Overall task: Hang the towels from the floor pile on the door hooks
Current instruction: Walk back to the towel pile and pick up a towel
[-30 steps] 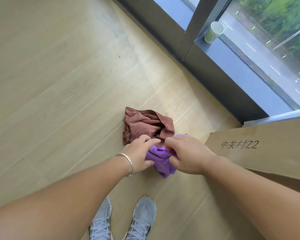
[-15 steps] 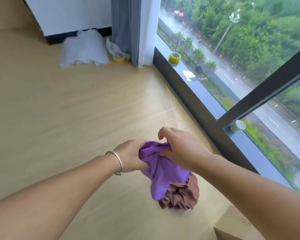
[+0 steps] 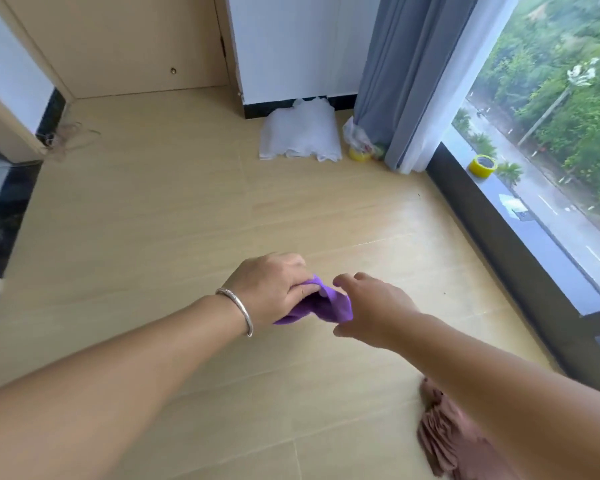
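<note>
Now the purple towel (image 3: 321,303) is up off the floor. A moment ago it was lying on the brown towel (image 3: 447,441), and both hands were bunching it. The left hand (image 3: 274,289) is gripping it tight, fingers curled round the cloth. The right hand (image 3: 374,310) is letting go, its fingers loose and spread just beside the towel, holding nothing. The brown towel is staying on the floor (image 3: 153,237), low on the right, partly under the right arm. So one towel is picked up and one is waiting. No hooks are showing yet. The door (image 3: 129,43) is far ahead on the left. The floor between is wide and bare. The window ledge (image 3: 520,216) is running along the right side, and a white bag (image 3: 300,136) is sitting by the far wall.
</note>
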Motion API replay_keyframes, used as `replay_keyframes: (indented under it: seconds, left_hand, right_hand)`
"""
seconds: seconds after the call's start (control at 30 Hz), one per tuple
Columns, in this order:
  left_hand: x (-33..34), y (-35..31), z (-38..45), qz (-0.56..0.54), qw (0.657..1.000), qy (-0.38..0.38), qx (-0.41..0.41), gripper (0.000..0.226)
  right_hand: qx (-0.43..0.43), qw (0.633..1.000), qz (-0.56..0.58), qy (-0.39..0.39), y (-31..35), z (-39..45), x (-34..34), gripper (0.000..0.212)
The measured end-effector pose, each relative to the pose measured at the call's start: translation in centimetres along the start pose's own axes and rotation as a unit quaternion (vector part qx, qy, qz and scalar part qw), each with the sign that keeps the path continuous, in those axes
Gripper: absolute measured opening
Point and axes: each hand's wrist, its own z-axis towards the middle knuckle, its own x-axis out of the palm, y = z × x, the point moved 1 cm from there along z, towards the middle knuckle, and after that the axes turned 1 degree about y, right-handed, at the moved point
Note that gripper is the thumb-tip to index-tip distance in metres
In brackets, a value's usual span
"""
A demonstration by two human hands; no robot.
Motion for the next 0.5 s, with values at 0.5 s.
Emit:
replay_keyframes:
  seconds: [0.5]
  left_hand:
    - [1.5,11.8,-14.1,0.031,0.984,0.143,-0.101,0.019]
  right_hand:
    - [-0.141,0.98,0.135,-0.027,16.9,4.7,15.3,0.071]
